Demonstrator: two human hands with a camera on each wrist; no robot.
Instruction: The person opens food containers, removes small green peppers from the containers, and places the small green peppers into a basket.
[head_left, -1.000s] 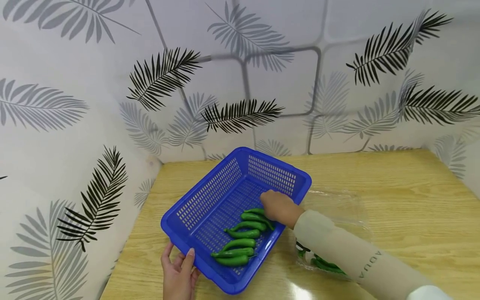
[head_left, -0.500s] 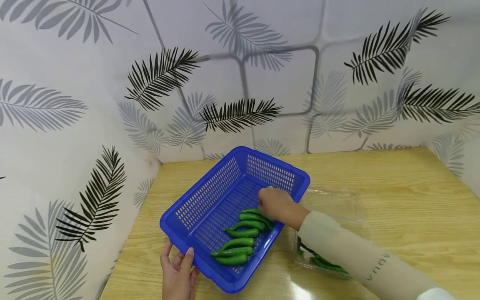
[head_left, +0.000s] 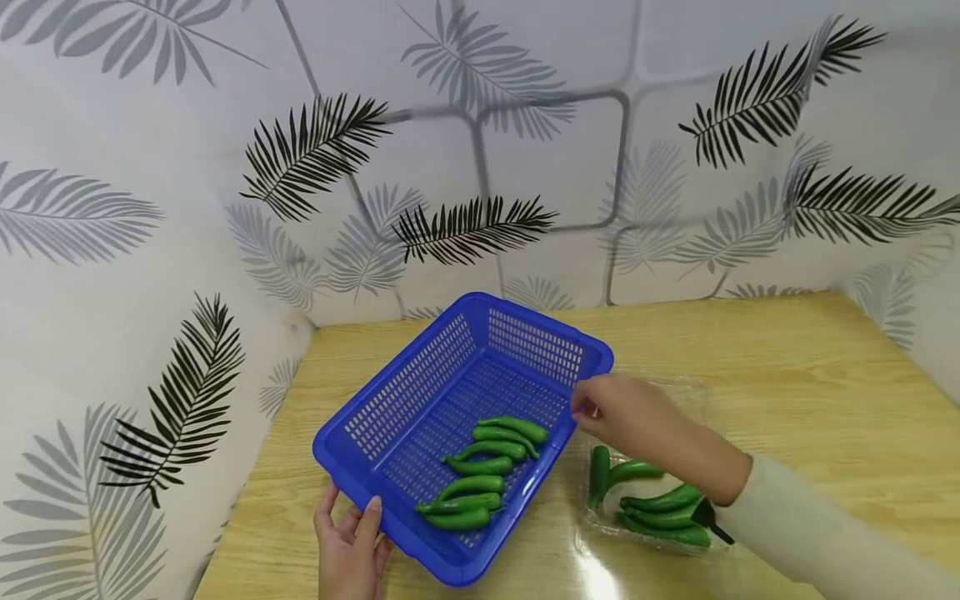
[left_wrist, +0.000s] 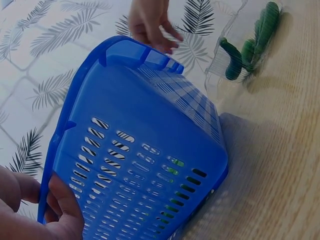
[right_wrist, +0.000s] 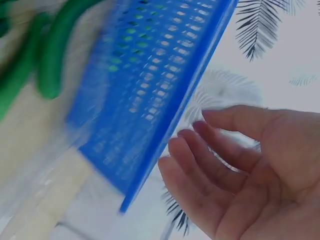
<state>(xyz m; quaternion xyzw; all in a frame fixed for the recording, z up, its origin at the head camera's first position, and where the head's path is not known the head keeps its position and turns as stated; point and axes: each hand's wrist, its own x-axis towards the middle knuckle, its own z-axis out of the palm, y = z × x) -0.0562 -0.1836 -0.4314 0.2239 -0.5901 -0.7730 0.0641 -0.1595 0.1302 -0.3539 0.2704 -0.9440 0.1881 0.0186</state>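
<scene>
A blue plastic basket (head_left: 420, 375) with slotted walls stands tilted on the table, with several green chili peppers (head_left: 480, 486) lying in a row along its right side. At the near left corner, my left hand (head_left: 351, 546) grips the rim, its thumb on the outer edge; the left wrist view shows those fingers (left_wrist: 62, 200) curled over it. My right hand (head_left: 637, 417) hovers just past the basket's right rim, fingers loosely bent. Nothing lies between its fingers (right_wrist: 195, 170) in the right wrist view. Below it, a clear plastic container (head_left: 592, 525) holds more green chili peppers (head_left: 663, 517).
A light wood-grain table (head_left: 825, 400) carries the basket and the container. Behind and at the left stands a wall (head_left: 555, 167) with a leaf pattern. The container sits close to the basket's right side, partly under my right forearm (head_left: 705, 458).
My right hand has lifted out of the basket and moved right toward the container, uncovering the uppermost pepper in the row. The left hand keeps its grip on the rim.
</scene>
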